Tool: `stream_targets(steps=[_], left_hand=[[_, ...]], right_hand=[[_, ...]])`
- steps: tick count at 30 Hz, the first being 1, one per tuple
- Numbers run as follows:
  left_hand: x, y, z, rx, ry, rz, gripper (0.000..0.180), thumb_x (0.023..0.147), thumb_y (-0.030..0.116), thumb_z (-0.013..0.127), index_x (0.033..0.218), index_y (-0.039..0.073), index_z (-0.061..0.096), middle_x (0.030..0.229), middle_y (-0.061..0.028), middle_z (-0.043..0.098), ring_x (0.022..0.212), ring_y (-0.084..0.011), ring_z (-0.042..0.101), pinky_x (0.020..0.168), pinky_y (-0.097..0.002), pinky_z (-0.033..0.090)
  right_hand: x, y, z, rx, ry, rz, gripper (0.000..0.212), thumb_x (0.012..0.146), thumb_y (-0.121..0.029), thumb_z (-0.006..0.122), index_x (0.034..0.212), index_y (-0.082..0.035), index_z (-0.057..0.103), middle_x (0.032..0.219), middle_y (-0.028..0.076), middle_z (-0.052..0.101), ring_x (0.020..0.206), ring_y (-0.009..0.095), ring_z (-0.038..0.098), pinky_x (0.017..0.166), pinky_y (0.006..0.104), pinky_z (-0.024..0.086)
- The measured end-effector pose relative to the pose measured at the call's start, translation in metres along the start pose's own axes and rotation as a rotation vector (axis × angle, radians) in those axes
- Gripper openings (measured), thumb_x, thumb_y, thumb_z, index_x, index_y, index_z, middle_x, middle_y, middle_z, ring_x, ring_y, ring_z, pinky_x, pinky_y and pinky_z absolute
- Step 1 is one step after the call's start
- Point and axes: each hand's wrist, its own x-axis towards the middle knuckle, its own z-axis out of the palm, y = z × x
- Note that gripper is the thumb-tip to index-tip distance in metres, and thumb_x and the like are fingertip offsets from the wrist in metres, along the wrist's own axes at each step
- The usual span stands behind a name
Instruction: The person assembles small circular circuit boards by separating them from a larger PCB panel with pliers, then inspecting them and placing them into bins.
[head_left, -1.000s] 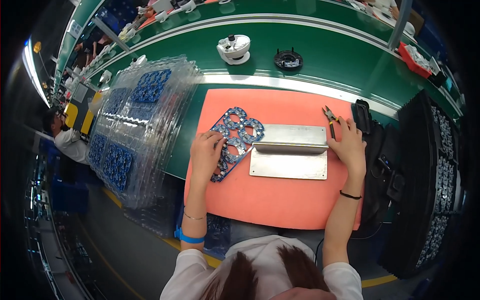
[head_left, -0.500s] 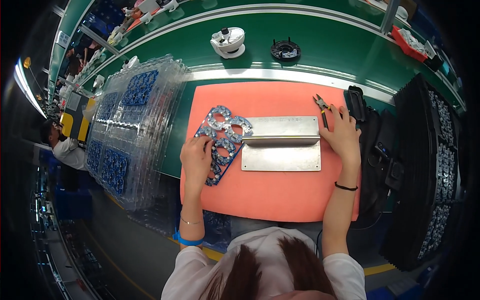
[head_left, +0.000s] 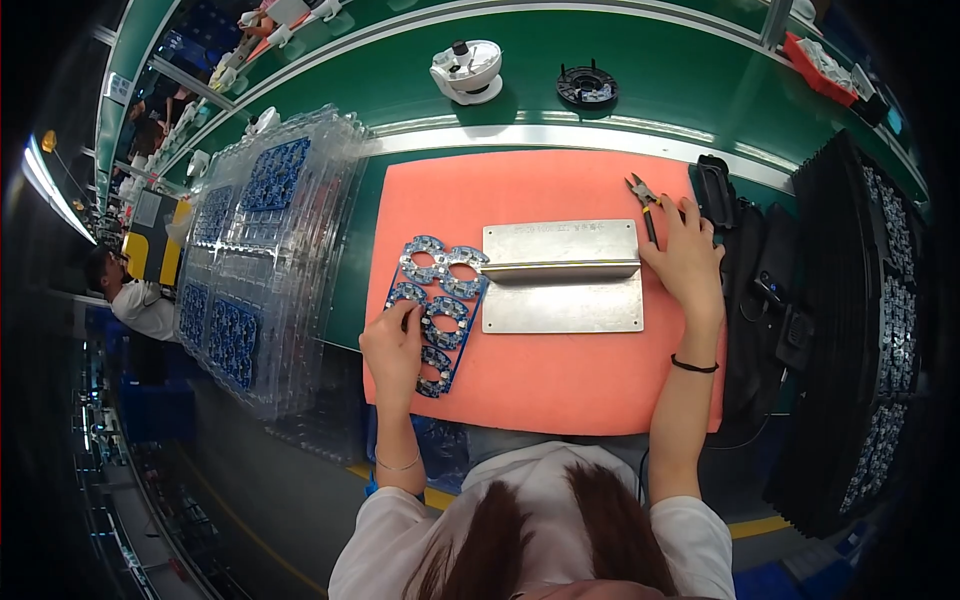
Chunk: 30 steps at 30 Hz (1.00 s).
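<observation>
My left hand (head_left: 393,345) is closed, thumb and fingers pinching the left side of a blue circuit board panel (head_left: 445,318). The panel carries several ring-shaped boards and lies on the pink mat, its upper right corner close to a bent metal plate (head_left: 562,305) with a raised ridge across it. Over the mat's right part, my right hand (head_left: 688,262) has its fingers apart. Beside its thumb and fingertips lies a pair of side cutters (head_left: 648,215), jaws pointing away from me; one handle is partly hidden by the fingers.
Clear plastic trays (head_left: 290,250) with blue boards are stacked at left. Black racks (head_left: 840,330) of boards stand at right, near a black case (head_left: 713,190). A white device (head_left: 470,75) and a black round part (head_left: 587,88) sit behind the pink mat (head_left: 540,390). A person (head_left: 140,300) is at far left.
With my left hand on it, the panel has turned to lie straighter and shifted slightly toward me. My right hand stays by the side cutters.
</observation>
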Motion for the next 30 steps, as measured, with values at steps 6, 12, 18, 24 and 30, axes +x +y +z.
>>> stream_targets(steps=[6,12,18,24,30], left_hand=[[0.0,-0.008,-0.007,-0.277,0.048,-0.18,0.011,0.081,0.006,0.061,0.087,-0.004,0.063,0.073,-0.0132,0.065,0.066,-0.0184,0.065,0.058,-0.0286,0.048],[-0.065,-0.037,-0.064,-0.285,0.074,-0.364,0.009,0.078,0.001,0.06,0.086,-0.002,0.062,0.073,-0.0126,0.064,0.062,-0.0134,0.06,0.06,-0.0257,0.046],[-0.083,-0.029,-0.095,0.191,-0.087,-0.252,0.022,0.079,0.007,0.061,0.1,0.002,0.06,0.091,-0.0146,0.062,0.081,-0.0261,0.062,0.071,-0.0332,0.047],[-0.002,0.019,-0.027,-0.16,-0.095,0.09,0.021,0.082,0.01,0.058,0.102,0.0,0.059,0.1,-0.015,0.06,0.091,-0.0301,0.058,0.079,-0.035,0.045],[0.055,0.025,0.022,-0.058,0.048,0.154,0.015,0.082,0.011,0.059,0.092,0.0,0.061,0.092,-0.013,0.06,0.082,-0.0277,0.059,0.072,-0.0357,0.046]], right_hand=[[0.0,-0.002,0.002,0.002,-0.004,-0.012,0.062,0.073,-0.027,0.06,0.131,-0.015,0.041,0.136,0.014,0.035,0.12,0.041,0.039,0.091,0.0623,0.033],[0.001,0.001,-0.004,-0.017,-0.004,0.0,0.062,0.073,-0.027,0.059,0.131,-0.015,0.04,0.136,0.013,0.036,0.12,0.04,0.039,0.09,0.0622,0.034],[0.004,-0.004,-0.009,-0.044,0.005,-0.019,0.063,0.073,-0.025,0.059,0.132,-0.013,0.04,0.136,0.013,0.036,0.121,0.039,0.038,0.089,0.062,0.035],[0.0,-0.003,-0.001,-0.036,0.003,0.026,0.063,0.072,-0.025,0.059,0.131,-0.013,0.04,0.136,0.012,0.036,0.122,0.04,0.037,0.09,0.0621,0.034],[-0.003,-0.007,-0.004,0.021,-0.011,0.012,0.063,0.072,-0.025,0.059,0.131,-0.013,0.04,0.136,0.013,0.036,0.121,0.042,0.037,0.091,0.0637,0.032]])
